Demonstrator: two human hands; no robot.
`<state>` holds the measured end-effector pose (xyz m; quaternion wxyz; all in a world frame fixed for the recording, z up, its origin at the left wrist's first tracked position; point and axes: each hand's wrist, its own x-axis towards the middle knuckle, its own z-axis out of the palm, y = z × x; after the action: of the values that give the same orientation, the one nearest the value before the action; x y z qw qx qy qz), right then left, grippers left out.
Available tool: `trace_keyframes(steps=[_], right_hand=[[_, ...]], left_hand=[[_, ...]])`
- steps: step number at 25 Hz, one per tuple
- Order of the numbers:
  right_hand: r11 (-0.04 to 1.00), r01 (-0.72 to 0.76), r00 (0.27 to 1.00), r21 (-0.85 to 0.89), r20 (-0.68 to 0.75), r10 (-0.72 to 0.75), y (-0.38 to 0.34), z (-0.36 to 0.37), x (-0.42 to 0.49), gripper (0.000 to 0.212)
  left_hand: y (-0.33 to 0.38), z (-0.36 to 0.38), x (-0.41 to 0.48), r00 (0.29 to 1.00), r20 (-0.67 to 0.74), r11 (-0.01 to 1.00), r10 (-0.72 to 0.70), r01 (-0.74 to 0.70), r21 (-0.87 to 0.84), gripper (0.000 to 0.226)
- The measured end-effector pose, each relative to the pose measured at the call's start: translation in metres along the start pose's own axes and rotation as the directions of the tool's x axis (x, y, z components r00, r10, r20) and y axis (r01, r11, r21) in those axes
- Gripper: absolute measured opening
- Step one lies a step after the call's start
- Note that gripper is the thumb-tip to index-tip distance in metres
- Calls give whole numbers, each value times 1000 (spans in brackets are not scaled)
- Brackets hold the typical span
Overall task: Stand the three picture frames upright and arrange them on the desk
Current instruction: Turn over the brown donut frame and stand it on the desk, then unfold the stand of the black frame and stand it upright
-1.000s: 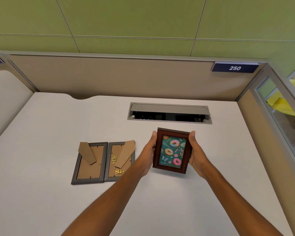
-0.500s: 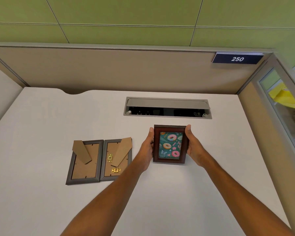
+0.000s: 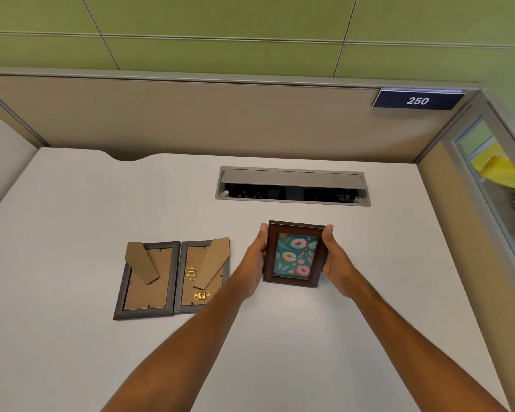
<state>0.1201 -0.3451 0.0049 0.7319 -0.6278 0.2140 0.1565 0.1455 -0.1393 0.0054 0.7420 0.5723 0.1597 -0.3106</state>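
Observation:
A dark brown wooden frame (image 3: 295, 254) with a doughnut picture stands upright on the white desk (image 3: 72, 203), its picture facing me. My left hand (image 3: 254, 260) grips its left side and my right hand (image 3: 335, 260) grips its right side, thumbs at the top corners. To the left, two grey frames lie face down side by side: the left grey frame (image 3: 146, 281) and the right grey frame (image 3: 201, 275). Their cardboard backs and folded-out stands face up. My left forearm crosses the right grey frame's lower corner.
An open cable tray (image 3: 292, 187) is set into the desk just behind the brown frame. A beige partition (image 3: 220, 120) closes the back, with a "250" sign (image 3: 418, 100) at its right. A glass side panel (image 3: 494, 197) borders the right edge.
Both hands have carried the brown frame away from me toward the cable tray and turned it from tilted to straight upright, its base now on the desk. The grey frames have not moved.

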Motion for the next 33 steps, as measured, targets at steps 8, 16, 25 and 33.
trace_keyframes(steps=[8, 16, 25, 33], right_hand=[[998, 36, 999, -51, -28, -37, -3, 0, -16, 74], [989, 133, 946, -66, -288, -147, 16, -8, -54, 85], [985, 132, 896, -113, -411, -167, 68, 44, -124, 39], [963, 49, 989, -265, -120, -83, 88, 123, -130, 27]], left_hand=[[-4, -11, -11, 998, -67, 992, 3, 6, 129, 73], [-22, -41, -49, 929, -276, 955, 247, -185, 234, 46], [-46, -100, -113, 813, -451, 916, 369, -236, 324, 16], [-62, -150, -150, 787, -501, 903, 360, -158, 401, 28]])
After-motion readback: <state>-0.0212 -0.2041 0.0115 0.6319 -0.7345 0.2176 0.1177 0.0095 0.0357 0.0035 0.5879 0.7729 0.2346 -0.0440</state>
